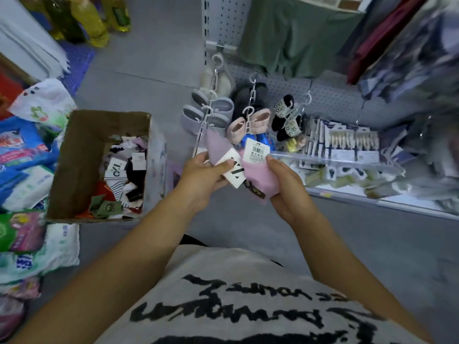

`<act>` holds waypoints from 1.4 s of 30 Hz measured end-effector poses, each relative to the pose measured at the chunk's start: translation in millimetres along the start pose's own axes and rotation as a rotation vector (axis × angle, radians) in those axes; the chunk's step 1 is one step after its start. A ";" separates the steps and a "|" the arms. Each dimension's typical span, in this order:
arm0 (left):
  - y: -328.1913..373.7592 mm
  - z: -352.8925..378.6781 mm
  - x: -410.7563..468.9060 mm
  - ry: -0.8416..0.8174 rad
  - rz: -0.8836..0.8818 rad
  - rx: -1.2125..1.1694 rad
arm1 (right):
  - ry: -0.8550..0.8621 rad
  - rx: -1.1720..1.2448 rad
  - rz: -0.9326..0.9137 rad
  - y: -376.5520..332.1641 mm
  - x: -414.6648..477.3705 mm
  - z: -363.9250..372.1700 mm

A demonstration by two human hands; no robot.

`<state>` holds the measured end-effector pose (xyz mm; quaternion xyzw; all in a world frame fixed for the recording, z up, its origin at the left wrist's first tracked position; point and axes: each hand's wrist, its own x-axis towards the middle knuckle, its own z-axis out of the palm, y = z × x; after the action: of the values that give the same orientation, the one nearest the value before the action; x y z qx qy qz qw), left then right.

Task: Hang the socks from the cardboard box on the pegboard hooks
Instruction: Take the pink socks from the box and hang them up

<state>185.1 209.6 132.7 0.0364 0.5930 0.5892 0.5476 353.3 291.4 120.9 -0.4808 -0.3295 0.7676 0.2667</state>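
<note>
Left hand (201,173): pinches lilac socks (216,148) by the card label.
Right hand (285,187): grips pink socks (262,176), thumb at the tag.
Position: both pairs touching, held before the pegboard (330,91), right of the box (82,155); not yet hung.
Risk 1: labels may snag each other, so one pair may slip to the floor.
Risk 2: hung socks (221,105) crowd the pegboard, so a reach may dislodge them.

Grey floor (154,58) all around, smooth and dull under flat, even light. Up at the far left, yellow bottles (92,23) stand by a blue slatted mat (77,58), just beside a white panel (27,45). Bright plastic packs (22,155) pile along the left edge. Over on the right, a white shelf ledge (409,209) runs low, with a green garment (298,38) and dark red cloth (380,38) hanging above.
</note>
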 end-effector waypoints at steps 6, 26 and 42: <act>-56.6 101.2 -25.2 -0.103 -0.057 0.151 | 0.261 0.032 -0.102 -31.0 -51.2 -130.1; -165.8 350.3 -53.2 -0.653 -0.157 0.558 | 0.517 -0.431 -0.478 -51.2 -139.7 -326.5; -106.7 530.7 53.3 -0.968 -0.181 0.854 | 0.821 -0.125 -0.448 -175.0 -59.6 -416.5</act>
<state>595.6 563.6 177.6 0.4619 0.4618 0.1702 0.7379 773.6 464.1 154.2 -0.6767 -0.3379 0.4164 0.5045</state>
